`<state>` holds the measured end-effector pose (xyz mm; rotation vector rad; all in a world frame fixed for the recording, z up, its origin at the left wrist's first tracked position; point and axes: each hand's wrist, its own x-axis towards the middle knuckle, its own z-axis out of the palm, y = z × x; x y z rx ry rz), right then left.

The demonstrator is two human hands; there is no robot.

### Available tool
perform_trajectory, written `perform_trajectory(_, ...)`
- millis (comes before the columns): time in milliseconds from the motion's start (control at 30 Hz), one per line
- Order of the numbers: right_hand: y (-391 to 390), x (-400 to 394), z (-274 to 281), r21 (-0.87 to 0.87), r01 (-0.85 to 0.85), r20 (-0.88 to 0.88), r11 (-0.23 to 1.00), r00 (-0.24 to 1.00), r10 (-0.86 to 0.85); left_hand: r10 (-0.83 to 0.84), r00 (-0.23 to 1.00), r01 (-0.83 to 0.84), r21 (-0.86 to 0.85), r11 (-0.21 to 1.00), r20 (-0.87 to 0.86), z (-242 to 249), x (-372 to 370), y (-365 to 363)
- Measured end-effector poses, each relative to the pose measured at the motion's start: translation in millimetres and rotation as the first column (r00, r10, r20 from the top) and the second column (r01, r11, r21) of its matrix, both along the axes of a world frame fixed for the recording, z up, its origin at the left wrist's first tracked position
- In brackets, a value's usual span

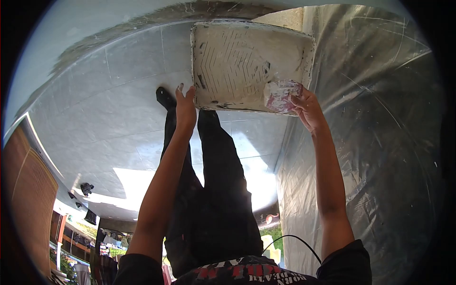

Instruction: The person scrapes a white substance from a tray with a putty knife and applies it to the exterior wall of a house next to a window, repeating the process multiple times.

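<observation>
A shallow rectangular tray (237, 61), coated in dried pale paint with ribbed lines on its floor, is at the upper middle. At its lower left corner is my left hand (185, 107), thumb and fingers apart, close against the tray's edge; whether it touches is hard to tell. My right hand (306, 107) pinches a crumpled, paint-smeared pink and white cloth (281, 96) over the tray's lower right corner.
Grey sheeting (380, 133) hangs or lies along the right side. My dark-clothed legs (221, 156) stand on the grey floor (114, 104). A small dark object (86, 189) lies at the lower left, near a brown panel (31, 190).
</observation>
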<state>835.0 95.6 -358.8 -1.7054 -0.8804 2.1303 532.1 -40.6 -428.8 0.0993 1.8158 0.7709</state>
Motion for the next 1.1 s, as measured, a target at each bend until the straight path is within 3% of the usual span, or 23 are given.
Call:
perform_trajectory(33,-10,1,-1,0.015,0.007,-0.01,1.0,1.0,-0.007,-0.007,1.0,0.007,0.015,1.0,-0.01,7,-3,0)
perform_trajectory(100,-28,1,0,-0.031,0.181,-0.181,0.983,0.966,-0.184,-0.132,0.974,0.157,0.126,0.98,-0.184,20,-9,4)
perform_trajectory(133,-34,-6,10,-0.008,0.188,-0.197,0.982,0.962,-0.186,-0.134,0.976,0.162,0.158,0.974,-0.172,36,-12,9)
perform_trajectory(200,-51,-17,35,-0.108,0.329,-0.333,0.938,0.877,-0.346,-0.169,0.954,0.227,0.228,0.947,-0.247,53,-16,10)
perform_trajectory(367,-84,-18,89,-0.118,0.435,-0.443,0.893,0.782,-0.439,-0.238,0.853,0.436,0.382,0.815,-0.465,124,-29,20)
perform_trajectory(567,-93,-49,168,-0.005,0.579,-0.528,0.816,0.691,-0.493,-0.174,0.779,0.531,0.487,0.694,-0.602,220,-45,21)
perform_trajectory(767,-79,-109,223,0.087,0.6,-0.667,0.795,0.628,-0.401,0.011,0.634,0.639,0.532,0.556,-0.773,309,-97,38)
perform_trajectory(900,-51,-174,273,0.177,0.659,-0.733,0.731,0.584,-0.349,0.262,0.49,0.715,0.555,0.426,-0.832,391,-163,66)
perform_trajectory(1100,-7,-287,392,0.319,0.687,-0.828,0.653,0.537,-0.16,0.627,0.275,0.805,0.531,0.264,-0.729,508,-278,87)
